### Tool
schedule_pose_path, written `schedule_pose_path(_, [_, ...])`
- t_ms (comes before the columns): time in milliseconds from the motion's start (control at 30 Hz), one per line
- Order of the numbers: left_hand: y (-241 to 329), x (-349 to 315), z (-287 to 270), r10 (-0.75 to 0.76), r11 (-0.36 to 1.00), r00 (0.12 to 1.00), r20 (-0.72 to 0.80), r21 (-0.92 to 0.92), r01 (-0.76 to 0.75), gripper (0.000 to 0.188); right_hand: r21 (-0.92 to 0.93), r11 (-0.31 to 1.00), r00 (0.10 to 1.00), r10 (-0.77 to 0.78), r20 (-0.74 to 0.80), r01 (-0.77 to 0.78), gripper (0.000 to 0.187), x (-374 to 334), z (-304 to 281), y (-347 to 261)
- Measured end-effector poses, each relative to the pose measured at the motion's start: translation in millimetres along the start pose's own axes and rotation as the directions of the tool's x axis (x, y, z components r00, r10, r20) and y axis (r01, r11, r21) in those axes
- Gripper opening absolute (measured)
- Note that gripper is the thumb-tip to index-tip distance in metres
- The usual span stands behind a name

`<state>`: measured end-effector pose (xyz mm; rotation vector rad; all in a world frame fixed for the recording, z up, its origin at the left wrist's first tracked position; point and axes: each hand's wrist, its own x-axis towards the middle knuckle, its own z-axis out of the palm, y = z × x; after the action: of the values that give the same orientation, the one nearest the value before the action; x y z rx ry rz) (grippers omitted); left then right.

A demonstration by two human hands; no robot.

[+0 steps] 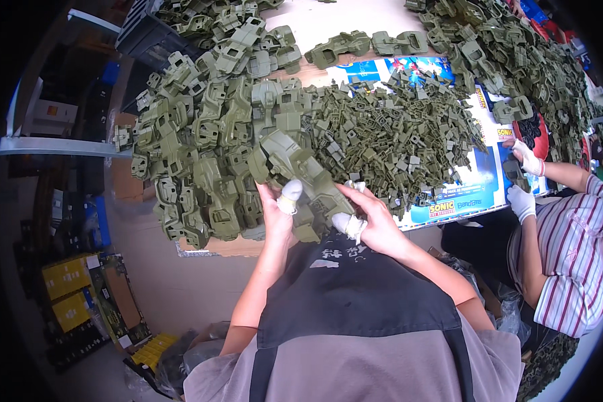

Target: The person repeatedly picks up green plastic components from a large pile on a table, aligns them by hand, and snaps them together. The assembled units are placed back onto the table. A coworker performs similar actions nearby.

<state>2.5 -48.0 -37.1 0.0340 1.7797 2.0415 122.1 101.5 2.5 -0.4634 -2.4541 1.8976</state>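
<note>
An olive-green plastic toy vehicle body (289,159) is held between my two hands, tilted above the table's near edge. My left hand (279,204) grips its near left side, the thumb wrapped in a white cover. On its right side my right hand (372,216) is closed round the end, with white covers on the thumb and a finger. Beyond lies a heap of small olive-green plastic parts (395,127). Many similar vehicle bodies (201,154) are piled to the left, right up against the part I hold. My palms and the part's underside are hidden.
More green bodies (529,67) heap up at the far right. A co-worker in a striped shirt (576,261) sits at the right, white-gloved hands on a dark part. A dark crate (151,33) stands at the far left; yellow boxes (67,288) are at the lower left.
</note>
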Motion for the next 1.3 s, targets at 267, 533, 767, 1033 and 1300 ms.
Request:
schedule_pose_path(267, [-21, 1, -2, 0.142, 0.986, 0.988, -0.065, -0.077, -0.147, 0.081, 0.019, 0.987, 0.984, -0.163, 0.066, 0.162, 0.06, 4, 8, 3])
schedule_pose_path(533, [-16, -1, -14, -0.006, 0.964, 0.999, 0.048, -0.264, 0.019, 0.07, -0.132, 0.977, 0.983, -0.153, 0.098, 0.165, 0.062, -2, 10, -4])
schedule_pose_path(767, [-6, -10, 1, 0.073, 0.949, 0.997, 0.038, -0.309, -0.057, 0.064, -0.257, 0.902, 0.938, -0.339, 0.073, 0.346, 0.063, 3, 13, -2])
schedule_pose_path(1033, [-39, 14, -34, 0.003, 0.915, 0.995, 0.099, -0.401, 0.037, 0.055, 0.565, 0.825, 0.969, -0.132, 0.207, -0.008, 0.072, 12, 7, 12])
schedule_pose_path(1300, [28, -1, 8, 0.494, 0.868, 0.868, -0.05, 0.089, -0.488, 0.087, 0.296, 0.955, 0.988, -0.04, 0.15, -0.006, 0.063, 20, -27, 29])
